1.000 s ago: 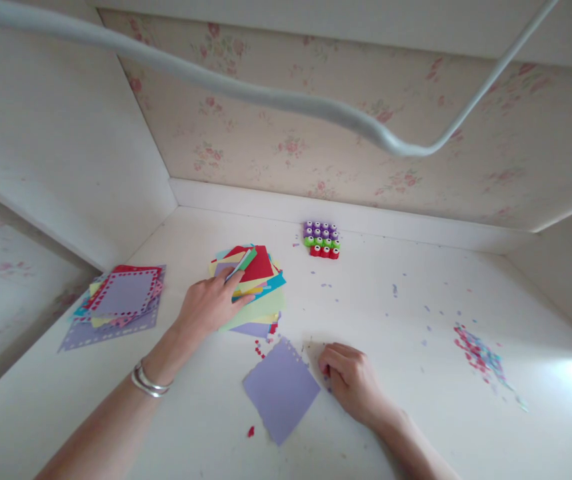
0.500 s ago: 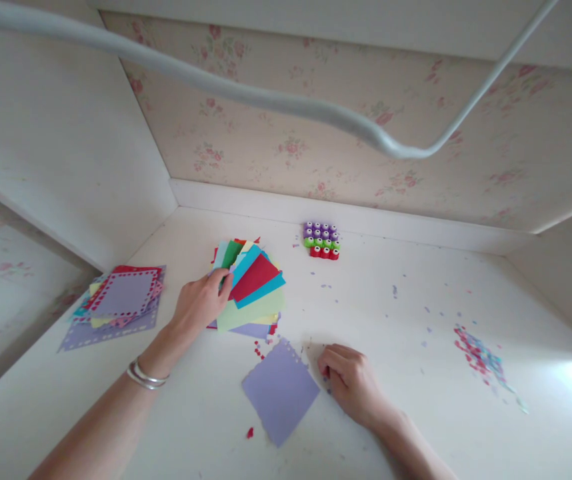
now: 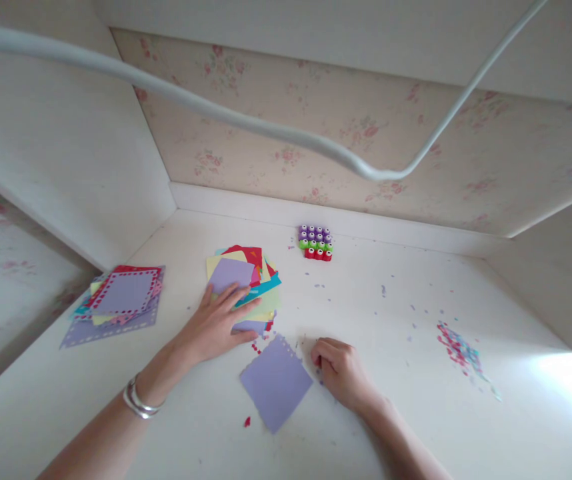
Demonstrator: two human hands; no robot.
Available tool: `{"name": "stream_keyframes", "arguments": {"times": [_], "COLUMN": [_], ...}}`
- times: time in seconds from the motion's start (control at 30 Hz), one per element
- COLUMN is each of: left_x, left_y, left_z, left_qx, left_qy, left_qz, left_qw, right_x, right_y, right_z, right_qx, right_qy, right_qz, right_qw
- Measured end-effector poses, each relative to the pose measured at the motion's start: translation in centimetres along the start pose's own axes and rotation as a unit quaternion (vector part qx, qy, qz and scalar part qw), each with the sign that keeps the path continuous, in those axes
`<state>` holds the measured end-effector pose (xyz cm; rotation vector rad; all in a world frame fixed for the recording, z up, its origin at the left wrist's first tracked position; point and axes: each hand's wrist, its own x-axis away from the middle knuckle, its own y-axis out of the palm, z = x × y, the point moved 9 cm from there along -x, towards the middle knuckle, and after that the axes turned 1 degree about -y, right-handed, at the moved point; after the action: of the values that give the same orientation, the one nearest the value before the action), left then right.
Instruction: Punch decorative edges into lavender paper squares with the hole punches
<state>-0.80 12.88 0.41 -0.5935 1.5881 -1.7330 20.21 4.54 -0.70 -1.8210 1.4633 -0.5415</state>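
Note:
My left hand (image 3: 220, 325) lies with fingers spread on a loose pile of coloured papers (image 3: 266, 299), over a small purple sheet (image 3: 231, 272) at the pile's top left. A silver bangle circles that wrist. On the white table, my right hand (image 3: 339, 365) rests curled beside a purple square (image 3: 276, 385); what its fingers hold, if anything, is hidden. The square lies turned like a diamond, with small punched holes near its top corner. Red bits of paper (image 3: 257, 348) are scattered between the pile and the square.
At the left sits a stack of decorated papers (image 3: 126, 293) with dotted borders. Purple, green and red punches (image 3: 315, 243) stand grouped near the back ledge (image 3: 246, 203). Red and blue confetti (image 3: 461, 350) lies at the right. A white cable (image 3: 286, 135) crosses the upper view.
My left hand has gone from pinching at the papers to lying spread on them. The pile's top sheets are rearranged, with a purple sheet now uppermost. The view has shifted slightly.

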Motion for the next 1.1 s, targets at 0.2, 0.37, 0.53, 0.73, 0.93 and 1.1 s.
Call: {"name": "stream_keyframes", "arguments": {"times": [0.2, 0.37, 0.53, 0.73, 0.93, 1.1], "left_x": [-1.1, 0.1, 4.9, 11.1, 14.1, 16.7], "left_y": [-1.5, -3.5, -7.1, -7.1, -6.5, -7.4], "left_z": [-0.4, -1.0, -7.4, -15.6, -19.7, -22.8], "left_qx": [0.023, 0.022, -0.079, -0.160, -0.022, 0.087], "left_qy": [-0.016, -0.032, -0.219, -0.396, -0.451, -0.478], "left_qz": [0.042, 0.094, 0.176, 0.087, 0.087, 0.167], "left_qw": [0.999, 0.995, 0.956, 0.900, 0.888, 0.858], "right_x": [0.0, -0.1, -0.1, 0.0, 0.1, 0.1], "right_y": [0.0, -0.2, -0.1, -0.2, -0.1, 0.0], "right_z": [0.0, -0.2, 0.0, -0.2, -0.1, 0.0], "right_qx": [0.016, 0.022, 0.023, 0.031, 0.029, 0.037], "right_qy": [0.010, 0.019, 0.024, 0.003, 0.009, 0.009], "right_qz": [0.011, 0.021, 0.019, 0.024, 0.018, 0.012], "right_qw": [1.000, 0.999, 0.999, 0.999, 0.999, 0.999]}}
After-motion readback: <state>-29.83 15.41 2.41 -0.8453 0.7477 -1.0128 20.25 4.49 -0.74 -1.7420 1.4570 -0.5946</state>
